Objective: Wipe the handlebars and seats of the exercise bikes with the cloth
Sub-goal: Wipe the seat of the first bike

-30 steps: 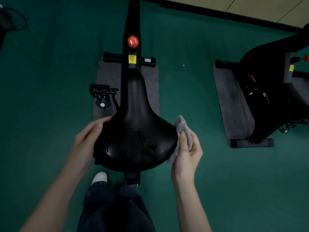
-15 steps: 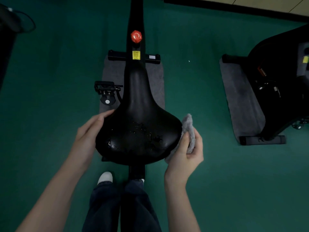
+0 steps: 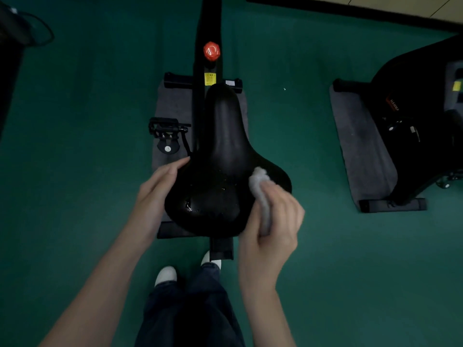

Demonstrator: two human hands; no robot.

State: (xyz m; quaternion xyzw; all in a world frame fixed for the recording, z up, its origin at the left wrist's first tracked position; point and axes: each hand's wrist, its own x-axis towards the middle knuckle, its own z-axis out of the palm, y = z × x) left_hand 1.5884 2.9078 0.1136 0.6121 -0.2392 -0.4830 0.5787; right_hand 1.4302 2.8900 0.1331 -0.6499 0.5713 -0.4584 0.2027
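Note:
A black exercise-bike seat (image 3: 223, 156) fills the middle of the head view, its wide rear end toward me, with wet glints on the back part. My left hand (image 3: 157, 194) lies with straight fingers along the seat's left rear edge. My right hand (image 3: 273, 221) grips a bunched grey cloth (image 3: 260, 189), which lies on the seat's right rear part. The bike's black frame (image 3: 209, 26) runs away from me, with a red knob (image 3: 211, 51) and a yellow label below it. The handlebars are out of view.
A left pedal (image 3: 166, 128) sticks out beside a grey mat (image 3: 172, 106) on the green floor. A second black bike (image 3: 423, 126) stands on its own mat (image 3: 360, 149) at right. My white shoes (image 3: 165, 275) stand just behind the seat post. Dark equipment sits at far left.
My right hand has brought the cloth from the seat's right side edge up onto its top surface. My left hand stays on the left edge. The view has shifted slightly.

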